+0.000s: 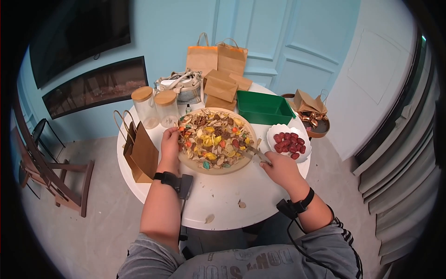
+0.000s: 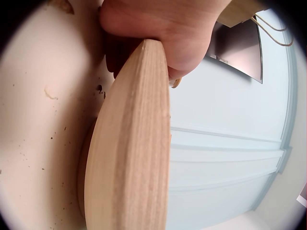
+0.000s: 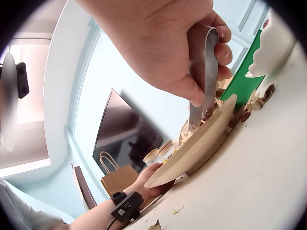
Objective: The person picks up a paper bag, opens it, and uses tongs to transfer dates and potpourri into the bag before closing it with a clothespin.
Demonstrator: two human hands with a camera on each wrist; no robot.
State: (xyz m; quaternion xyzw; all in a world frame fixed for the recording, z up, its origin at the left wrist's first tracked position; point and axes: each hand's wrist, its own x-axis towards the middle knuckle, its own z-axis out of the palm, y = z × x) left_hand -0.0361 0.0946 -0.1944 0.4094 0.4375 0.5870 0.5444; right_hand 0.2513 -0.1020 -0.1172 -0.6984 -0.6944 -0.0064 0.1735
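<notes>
A round wooden tray (image 1: 223, 171) holds dried petals, cones and yellow and orange pieces. At its left edge, the left hand (image 1: 171, 145) grips the rim; in the left wrist view that hand (image 2: 163, 28) has its fingers under the wooden edge (image 2: 139, 143) and its thumb side over it. The right hand (image 1: 283, 171) pinches metal tongs (image 1: 258, 153), whose tips reach into the pieces at the tray's right side. In the right wrist view, thumb and fingers of the right hand (image 3: 168, 52) squeeze the tongs (image 3: 210, 72) above the tray's rim (image 3: 192, 148).
A white scalloped plate (image 1: 304, 156) with red dates sits right of the tray, a green bin (image 1: 265, 108) behind. Two lidded jars (image 1: 147, 111), a handbag (image 1: 188, 93) and paper bags (image 1: 202, 59) stand farther back. Another paper bag (image 1: 141, 156) is at left. Fallen petals (image 1: 210, 218) lie in front.
</notes>
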